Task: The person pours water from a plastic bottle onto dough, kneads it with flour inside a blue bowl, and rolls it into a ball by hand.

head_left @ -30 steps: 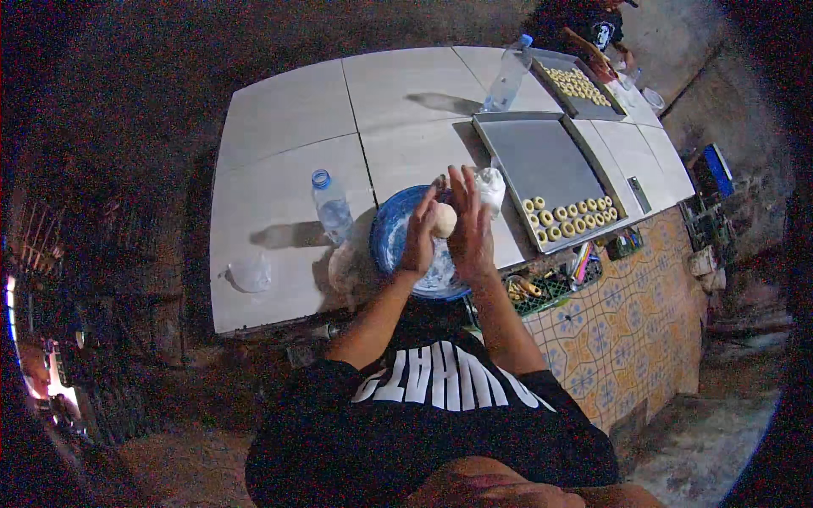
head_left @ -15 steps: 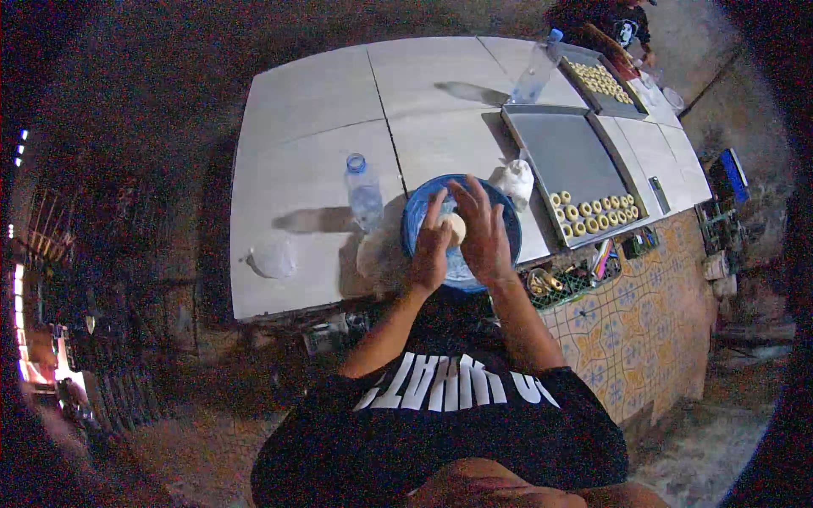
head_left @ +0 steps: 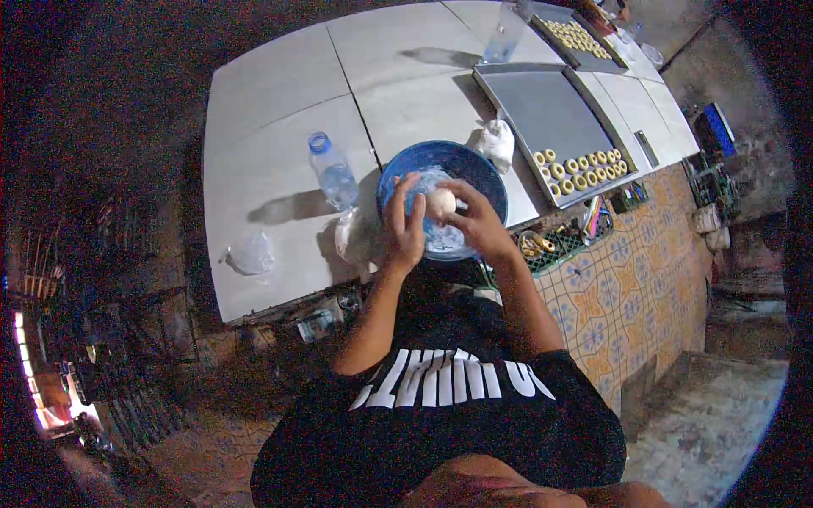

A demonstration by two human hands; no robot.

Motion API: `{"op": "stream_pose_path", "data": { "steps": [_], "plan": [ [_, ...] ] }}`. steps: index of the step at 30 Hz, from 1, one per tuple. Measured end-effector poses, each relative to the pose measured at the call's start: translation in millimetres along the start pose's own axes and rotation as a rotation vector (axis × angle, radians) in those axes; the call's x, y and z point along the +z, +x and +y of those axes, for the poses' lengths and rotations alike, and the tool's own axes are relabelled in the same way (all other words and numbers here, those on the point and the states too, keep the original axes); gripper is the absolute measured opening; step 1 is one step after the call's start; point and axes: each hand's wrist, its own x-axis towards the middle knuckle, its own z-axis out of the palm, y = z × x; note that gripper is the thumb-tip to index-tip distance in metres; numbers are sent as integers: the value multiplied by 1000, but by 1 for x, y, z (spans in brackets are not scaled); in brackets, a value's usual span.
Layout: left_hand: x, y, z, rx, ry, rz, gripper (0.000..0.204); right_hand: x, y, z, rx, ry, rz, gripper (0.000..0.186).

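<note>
Over a blue basin [head_left: 487, 173] with white powder inside, my right hand [head_left: 478, 222] grips a pale dough ball [head_left: 441, 202] between thumb and fingers. A small greyish patch shows between the ball and that hand; I cannot make out what it is. My left hand [head_left: 404, 224] is just left of the ball, fingers stretched up over the basin's left side and thumb apart from them. To the left of the basin stands a clear plastic bottle [head_left: 335, 178], partly filled. A bag of white powder [head_left: 496, 144] leans by the basin's upper right rim.
At the right, a dark tray [head_left: 542, 97] carries several ring-shaped dough pieces [head_left: 590, 167]; another filled tray [head_left: 580, 44] lies beyond it. A second bottle [head_left: 505, 38] stands farther back. A tied plastic bag [head_left: 251, 253] lies at the left. Below the table's edge are green crates [head_left: 555, 261].
My hands have drawn slightly apart, and the ball now sits in my right hand's fingers. The whole view has shifted, so the table appears higher and farther left.
</note>
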Motion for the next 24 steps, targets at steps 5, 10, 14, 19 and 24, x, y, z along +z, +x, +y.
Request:
{"op": "stream_pose_path", "data": {
  "steps": [5,10,14,19,24],
  "plan": [
    [-9,10,7,38,68,-18,19,-30,39,44,-31,-240,119,56],
    [-16,21,12,136,278,38,18,-41,59,54,-262,-548,33,52],
    [-24,19,3,75,409,-6,15,-47,70,41,-347,-790,-149,46],
    [-20,15,1,89,581,-109,17,-36,76,50,-229,-849,-130,42],
    [-20,20,-8,28,538,-108,22,-29,73,42,-316,-908,-435,62]
  ]
}}
